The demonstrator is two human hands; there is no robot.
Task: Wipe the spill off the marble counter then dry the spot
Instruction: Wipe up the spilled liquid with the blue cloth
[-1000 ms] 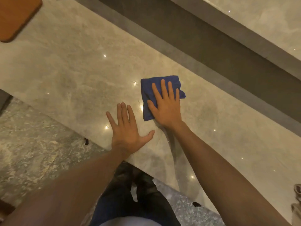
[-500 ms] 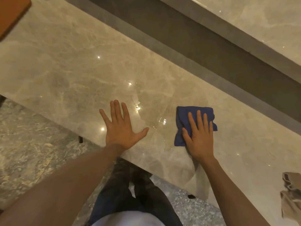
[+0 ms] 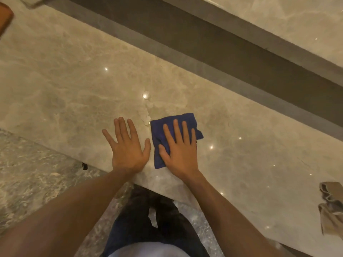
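Observation:
A folded blue cloth [image 3: 159, 127] lies flat on the beige marble counter [image 3: 74, 86], near its front edge. My right hand [image 3: 179, 151] presses down on the cloth with fingers spread flat. My left hand [image 3: 128, 147] rests palm-down on the bare marble just left of the cloth, fingers apart, holding nothing. A thin wet sheen [image 3: 148, 115] shows on the marble above and left of the cloth's top left corner.
A crumpled beige cloth [image 3: 330, 206] lies on the counter at the far right. A brown board's corner [image 3: 5, 17] shows at the top left. Behind the counter runs a dark recessed strip [image 3: 204, 47] below a higher marble ledge. Speckled floor lies below the front edge.
My right hand slid the blue cloth from the middle out to the right, then back left until it lies beside my left hand. The left hand stayed planted.

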